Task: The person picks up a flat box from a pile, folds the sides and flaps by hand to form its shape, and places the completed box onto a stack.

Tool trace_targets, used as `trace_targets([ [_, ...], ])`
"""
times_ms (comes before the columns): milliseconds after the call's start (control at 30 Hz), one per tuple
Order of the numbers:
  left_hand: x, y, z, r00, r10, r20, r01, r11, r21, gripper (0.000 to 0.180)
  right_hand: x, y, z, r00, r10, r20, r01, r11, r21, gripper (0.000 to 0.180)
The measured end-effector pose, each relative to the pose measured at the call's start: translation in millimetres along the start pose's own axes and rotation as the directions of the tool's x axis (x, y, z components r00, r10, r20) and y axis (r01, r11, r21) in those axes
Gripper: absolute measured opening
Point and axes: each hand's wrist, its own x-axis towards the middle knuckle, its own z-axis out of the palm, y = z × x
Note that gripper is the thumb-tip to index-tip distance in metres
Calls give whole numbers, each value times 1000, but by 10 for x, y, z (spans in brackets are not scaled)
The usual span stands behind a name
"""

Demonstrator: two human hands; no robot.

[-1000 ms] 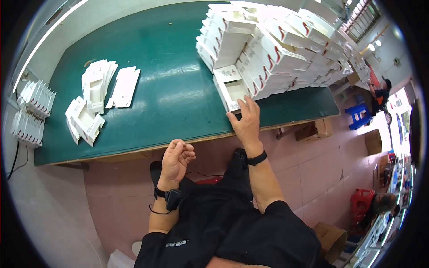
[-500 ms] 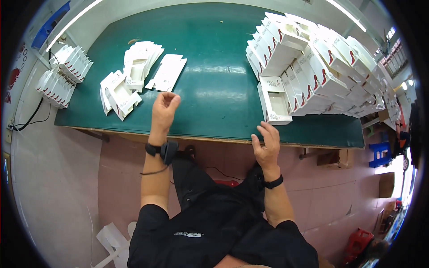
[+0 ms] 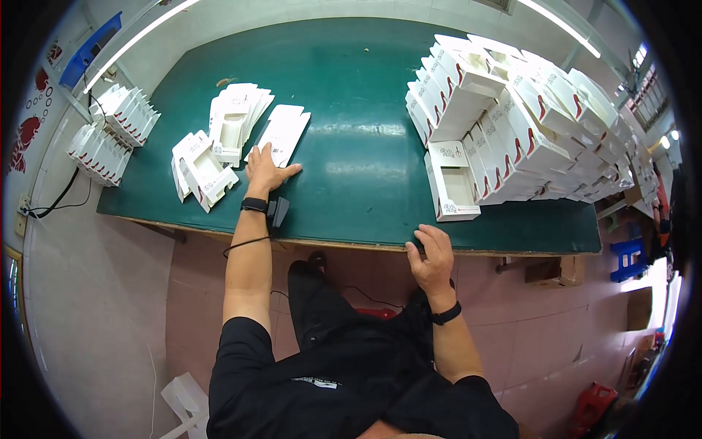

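Observation:
My left hand (image 3: pixel 266 170) lies with its fingers spread at the near end of a flat white carton blank (image 3: pixel 286 132), its fingertips touching or just over that edge. Beside it on the left are two piles of flattened white window boxes, one farther off (image 3: pixel 232 123) and one nearer (image 3: pixel 199 167). My right hand (image 3: pixel 433 257) hovers at the table's front edge, fingers bent and thumb apart, holding nothing. Just beyond it stands a folded white box (image 3: pixel 455 181) with an open window, at the near left corner of a large stack of folded boxes (image 3: pixel 523 132).
The green table (image 3: pixel 351 197) carries everything. Against the wall at the left are more rows of folded white boxes (image 3: pixel 102 152). On the floor to the right are a blue stool (image 3: pixel 626 260) and a cardboard carton (image 3: pixel 559 271). A black cable (image 3: pixel 55 207) hangs at the left wall.
My left hand has opened from a loose pinch and reached to the near end of the flat blank. My right hand stays by the table edge. The whole view has shifted slightly.

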Motion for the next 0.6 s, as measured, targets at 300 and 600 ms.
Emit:
trace_targets([
  [300, 84, -111, -21, 1000, 1, 12, 0, 997, -73, 96, 12, 0, 5, 1000, -7, 6, 7, 1000, 2, 27],
  [600, -37, -205, -100, 958, 106, -267, -164, 965, -205, 36, 12, 7, 5, 1000, -21, 2, 21, 1000, 10, 27],
])
